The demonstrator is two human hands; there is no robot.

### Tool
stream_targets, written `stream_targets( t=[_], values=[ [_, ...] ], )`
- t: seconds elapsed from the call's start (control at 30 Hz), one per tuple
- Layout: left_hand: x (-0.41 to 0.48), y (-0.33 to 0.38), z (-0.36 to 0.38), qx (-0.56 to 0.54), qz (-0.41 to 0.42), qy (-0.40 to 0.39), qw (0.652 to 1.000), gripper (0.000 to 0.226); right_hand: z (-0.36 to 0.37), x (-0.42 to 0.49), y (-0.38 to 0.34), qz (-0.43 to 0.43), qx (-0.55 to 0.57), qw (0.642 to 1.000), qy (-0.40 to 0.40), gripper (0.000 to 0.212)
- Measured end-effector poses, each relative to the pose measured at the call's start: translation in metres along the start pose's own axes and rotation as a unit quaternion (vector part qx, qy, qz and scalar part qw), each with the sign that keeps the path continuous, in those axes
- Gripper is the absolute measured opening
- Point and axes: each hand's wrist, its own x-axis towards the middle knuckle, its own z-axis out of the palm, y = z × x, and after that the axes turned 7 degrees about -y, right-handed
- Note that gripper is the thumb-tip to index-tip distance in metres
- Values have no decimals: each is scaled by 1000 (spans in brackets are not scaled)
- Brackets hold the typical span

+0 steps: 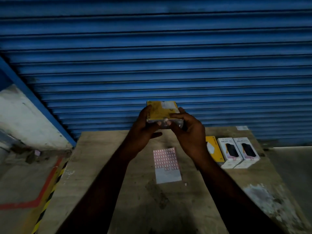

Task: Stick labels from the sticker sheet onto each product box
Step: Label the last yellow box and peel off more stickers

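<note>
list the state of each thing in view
held box, lifted above the table, in both hands
left hand, grips held box's left side
right hand, grips its right side
sheet, flat on table, lower part bare
yellow box, lying on table, partly behind right wrist
white boxes, lying side by side, touching
shutter, down

Fingers cover part of the held box (its print too blurred to read).

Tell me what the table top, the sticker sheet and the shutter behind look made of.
Table top: probably plywood or board, matte, stained, with pale worn patches. Sticker sheet: paper, white backing with pink-outlined labels. Shutter: likely painted metal, blue ribbed slats.
</note>
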Motion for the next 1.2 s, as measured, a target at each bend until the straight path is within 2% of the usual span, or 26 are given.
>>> stream_targets(
  t=[0.17, 0.27, 0.37, 0.43, 0.5, 0.6, 0.7, 0.8, 1.0, 1.1, 1.2],
  values=[
    [0, -2, 3, -83, -22, 57, 995, 53, 6, -1, -10, -68, -34, 997, -18, 29],
    [1, -3, 5, -86, -14, 71, 994, 51, 6, -2, -5, -67, -55, 996, -18, 31],
    [3, 1, 6, -114, 6, 67, 991, 52, 8, -5, -4, -60, -11, 998, -19, 28],
    [4, 3, 7, -124, 18, 66, 990, 55, 12, -6, -8, -11, 50, 999, 11, 30],
    [4, 3, 9, -125, 24, 82, 989, 52, 16, -5, -12, 60, 107, 992, 40, 46],
    [4, 2, 10, -125, 25, 90, 988, 51, 14, 0, -12, 97, 108, 989, 28, 58],
    [4, 3, 9, -120, 22, 88, 989, 52, 13, 4, -9, 102, 81, 991, 17, 54],
    [1, 3, 10, -72, 40, 69, 994, 53, 17, 4, -10, 107, 85, 990, 43, 49],
    [1, -2, 11, -14, 55, 84, 995, 70, 19, 2, -8, 105, 112, 985, 81, 26],
    [0, -5, 10, -51, 41, 76, 995, 69, 18, 3, -7, 143, 118, 978, 95, 41],
    [0, -7, 7, -47, 16, 58, 997, 63, 8, 5, -3, 222, 166, 958, 79, 60]
  ],
)
